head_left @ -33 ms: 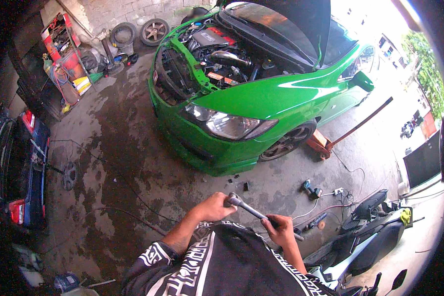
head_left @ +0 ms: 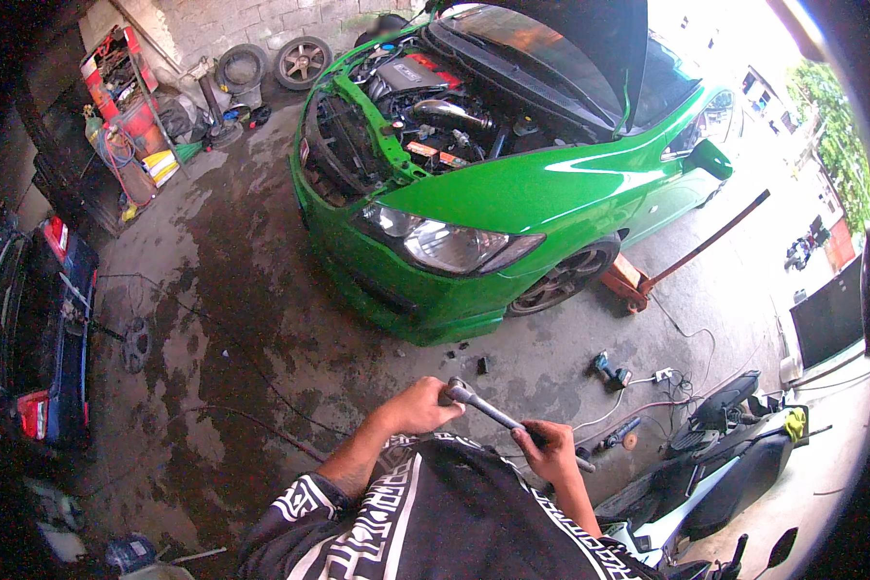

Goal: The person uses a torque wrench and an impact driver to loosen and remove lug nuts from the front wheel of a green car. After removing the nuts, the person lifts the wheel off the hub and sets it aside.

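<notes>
A steel ratchet wrench (head_left: pixel 494 414) lies slantwise between my hands, in front of my black-and-white patterned top. My left hand (head_left: pixel 423 406) is closed at its head end, and the fingers hide part of the head. Farther down the shaft, my right hand (head_left: pixel 549 449) is wrapped round the handle, whose dark end sticks out below the fist. Beyond my hands stands a green car (head_left: pixel 474 217) with its hood (head_left: pixel 580 48) raised and the engine bay (head_left: pixel 445 116) exposed. Neither hand touches the car.
An orange floor jack (head_left: pixel 630 284) stands by the front wheel, its long handle slanting up. A cordless power tool (head_left: pixel 611 371), an angle grinder (head_left: pixel 621 434) and cables lie on the stained floor. A motorcycle (head_left: pixel 715 464) is at right, a dark blue car (head_left: pixel 53 338) at left.
</notes>
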Tool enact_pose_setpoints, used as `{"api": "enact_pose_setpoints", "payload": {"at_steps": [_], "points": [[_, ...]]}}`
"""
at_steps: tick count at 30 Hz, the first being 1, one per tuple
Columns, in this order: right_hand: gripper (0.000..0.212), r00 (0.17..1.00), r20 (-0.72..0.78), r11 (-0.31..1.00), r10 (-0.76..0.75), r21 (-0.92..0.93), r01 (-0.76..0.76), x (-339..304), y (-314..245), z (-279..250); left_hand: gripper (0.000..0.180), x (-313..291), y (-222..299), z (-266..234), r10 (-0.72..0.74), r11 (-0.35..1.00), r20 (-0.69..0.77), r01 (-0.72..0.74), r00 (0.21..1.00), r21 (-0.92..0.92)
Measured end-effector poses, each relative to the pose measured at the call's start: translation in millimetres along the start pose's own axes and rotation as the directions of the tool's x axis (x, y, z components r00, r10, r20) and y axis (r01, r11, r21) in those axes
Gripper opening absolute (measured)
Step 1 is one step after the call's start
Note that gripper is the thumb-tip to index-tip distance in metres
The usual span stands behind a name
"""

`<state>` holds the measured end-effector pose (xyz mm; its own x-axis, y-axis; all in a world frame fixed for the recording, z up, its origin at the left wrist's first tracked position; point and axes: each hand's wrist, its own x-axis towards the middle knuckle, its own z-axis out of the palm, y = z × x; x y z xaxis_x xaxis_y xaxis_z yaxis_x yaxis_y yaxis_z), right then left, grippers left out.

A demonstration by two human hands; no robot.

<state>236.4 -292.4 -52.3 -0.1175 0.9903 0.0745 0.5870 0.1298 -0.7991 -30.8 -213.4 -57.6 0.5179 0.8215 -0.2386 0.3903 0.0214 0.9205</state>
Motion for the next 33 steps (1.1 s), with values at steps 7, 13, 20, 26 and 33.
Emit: {"api": "enact_pose_setpoints", "payload": {"at_steps": [7, 13, 20, 26, 33], "points": [[0.019, 1.0, -0.026, 1.0, 0.003, 0.009, -0.002, 0, 2, 3, 0.026, 2, -3, 1, -0.021, 0.998, -0.007, 0.021, 1.0, 0.059], [0.019, 0.999, -0.032, 0.999, -0.033, -0.007, 0.033, 1, 4, 3, 0.023, 6, -9, 1, -0.046, 0.996, 0.029, 0.044, 0.999, 0.082], [0.019, 1.0, -0.011, 1.0, 0.021, -0.008, -0.021, 2, 2, 2, 0.021, 7, -13, 1, -0.041, 0.997, 0.042, 0.038, 0.998, 0.067], [0.017, 0.999, 0.027, 0.998, 0.044, -0.034, -0.043, 3, -2, -1, 0.021, 6, -12, 2, -0.03, 0.997, 0.022, 0.028, 0.999, 0.075], [0.018, 0.999, 0.018, 0.999, 0.03, -0.016, -0.03, 3, -2, -1, 0.027, 8, -13, 6, -0.005, 1.0, -0.026, 0.006, 1.0, 0.021]]}}
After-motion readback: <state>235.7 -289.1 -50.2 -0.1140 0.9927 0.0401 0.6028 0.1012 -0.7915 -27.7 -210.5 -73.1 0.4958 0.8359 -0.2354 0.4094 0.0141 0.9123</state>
